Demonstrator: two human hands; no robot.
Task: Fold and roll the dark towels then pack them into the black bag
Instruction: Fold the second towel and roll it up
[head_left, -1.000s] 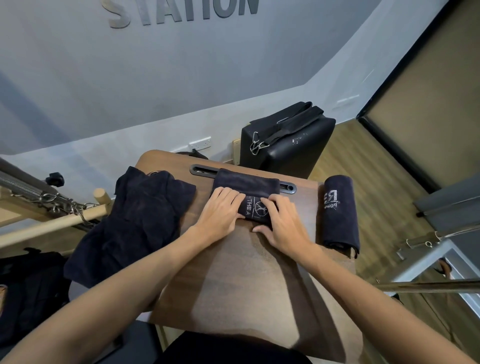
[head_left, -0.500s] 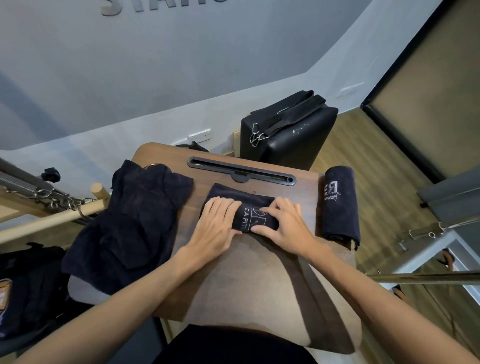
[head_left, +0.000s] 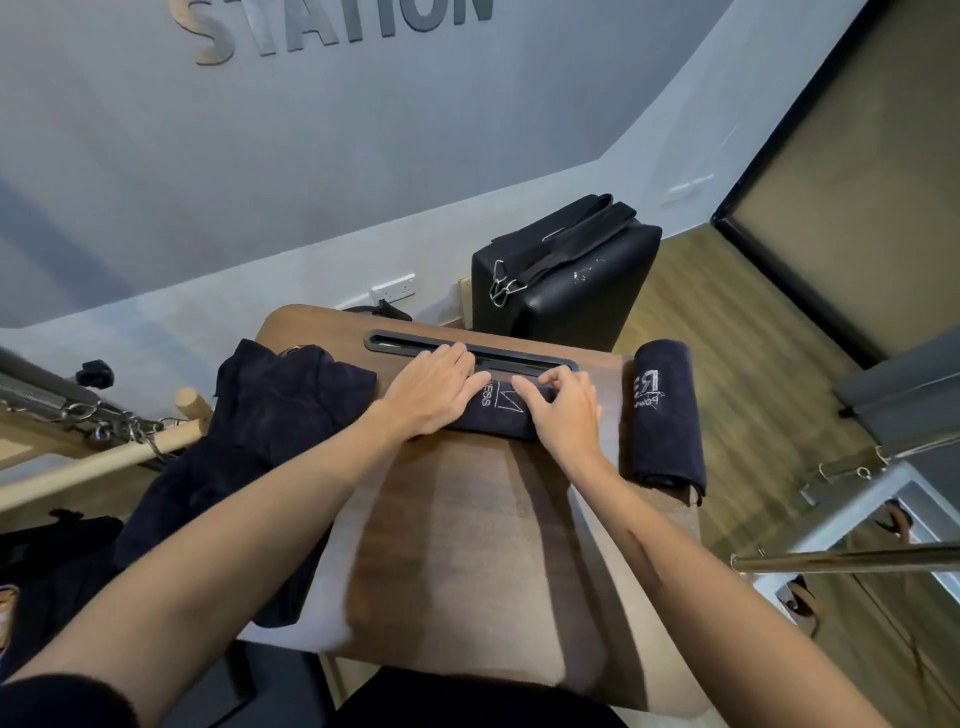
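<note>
Dark towel (head_left: 498, 415), rolled into a tight bundle, lies crosswise at the far end of the wooden board (head_left: 467, 545), just short of the black slot handle (head_left: 519, 359). White logo print shows on the roll between the two hands.

Left hand (head_left: 434, 387): palm down, fingers straight and together, pressing flat on the left part of the roll; fingertips reach over to the slot handle. Not curled round anything.

Right hand (head_left: 563, 410): over the right end of the roll, fingers bent, fingertips (head_left: 524, 387) digging into the top of the towel, thumb side toward the centre. Gripping the roll.

Both forearms extend straight forward from the bottom corners and converge on the roll.

Second rolled towel (head_left: 667, 415) lies lengthwise on the board's right edge, near the right hand but apart from it. Loose pile of unfolded dark towels (head_left: 260, 457) drapes over the board's left edge. Black bag (head_left: 571, 275) stands on the floor beyond the board, strap on top.
</note>
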